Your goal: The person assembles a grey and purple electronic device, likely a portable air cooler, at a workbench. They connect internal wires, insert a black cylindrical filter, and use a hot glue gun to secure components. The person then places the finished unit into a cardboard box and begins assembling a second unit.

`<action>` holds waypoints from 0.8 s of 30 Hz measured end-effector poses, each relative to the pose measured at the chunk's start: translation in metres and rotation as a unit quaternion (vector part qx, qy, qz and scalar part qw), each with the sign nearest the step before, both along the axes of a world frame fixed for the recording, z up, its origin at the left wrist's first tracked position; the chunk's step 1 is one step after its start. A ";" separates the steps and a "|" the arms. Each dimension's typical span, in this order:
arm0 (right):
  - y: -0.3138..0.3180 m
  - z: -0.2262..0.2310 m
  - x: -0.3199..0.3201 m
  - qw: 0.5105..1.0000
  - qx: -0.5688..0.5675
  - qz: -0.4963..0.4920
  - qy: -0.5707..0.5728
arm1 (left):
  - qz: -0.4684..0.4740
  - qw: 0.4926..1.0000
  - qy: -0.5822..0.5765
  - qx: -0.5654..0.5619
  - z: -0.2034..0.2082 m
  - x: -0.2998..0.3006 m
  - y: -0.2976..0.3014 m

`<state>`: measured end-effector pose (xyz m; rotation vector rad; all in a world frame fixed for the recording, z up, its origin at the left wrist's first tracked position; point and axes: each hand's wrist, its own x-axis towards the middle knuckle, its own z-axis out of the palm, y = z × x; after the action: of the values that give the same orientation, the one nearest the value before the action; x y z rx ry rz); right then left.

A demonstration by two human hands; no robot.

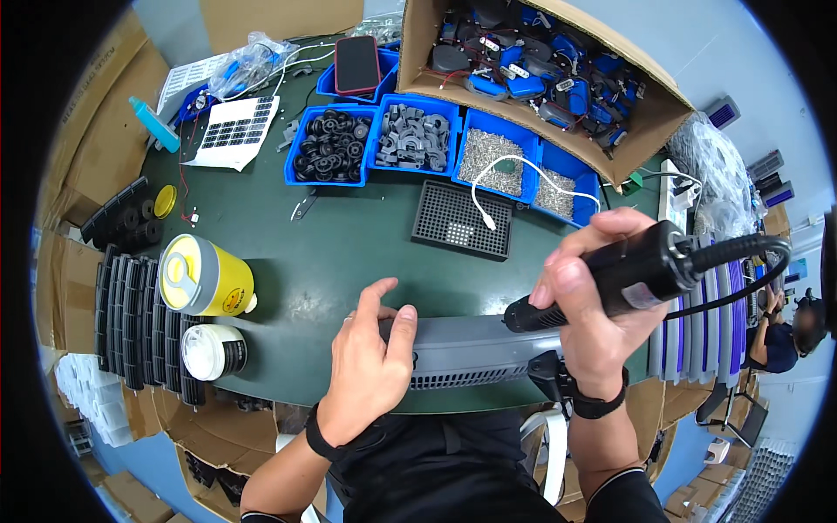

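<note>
A long, curved grey plastic housing with a slotted lower side lies near the table's front edge. My left hand is at its left end, thumb and index finger stretched apart and the other fingers partly hidden. In my right hand is a black corded electric screwdriver, held nearly level with the fingers wrapped round its body. Its tip points left, over the housing's upper edge; I cannot tell whether it touches.
Blue bins of black wheels, grey clips and small screws stand behind a black perforated tray. A carton holds blue-wrapped parts. A yellow cup and white jar stand left; purple-grey strips are stacked right.
</note>
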<state>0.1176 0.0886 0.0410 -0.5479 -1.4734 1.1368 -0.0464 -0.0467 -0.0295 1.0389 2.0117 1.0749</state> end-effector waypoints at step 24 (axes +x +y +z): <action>-0.006 -0.010 0.002 0.996 0.078 0.051 0.008 | -0.005 0.998 0.005 0.063 -0.009 -0.003 -0.001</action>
<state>0.1196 0.0830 0.0310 -0.3577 -1.5750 1.0908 -0.0496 -0.0475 -0.0380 1.1204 1.9645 1.2065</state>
